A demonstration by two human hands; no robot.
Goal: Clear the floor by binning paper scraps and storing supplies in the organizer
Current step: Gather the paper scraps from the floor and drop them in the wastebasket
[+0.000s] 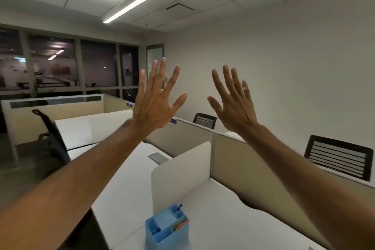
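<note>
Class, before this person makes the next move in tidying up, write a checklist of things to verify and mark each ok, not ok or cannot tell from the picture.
1. Left hand free: ok, raised, fingers spread, holding nothing.
2. Right hand free: ok, raised, open, holding nothing.
3. Blue plastic desk organizer upright on the white desk: ok.
4. Room left in the organizer: cannot tell; several compartments already hold items.
5. Paper scraps on the floor located: cannot tell; that floor is out of view.
6. Bin located: cannot tell; none is visible.

text: none legible | partition tags (173,121): blurred (too small to read)
</note>
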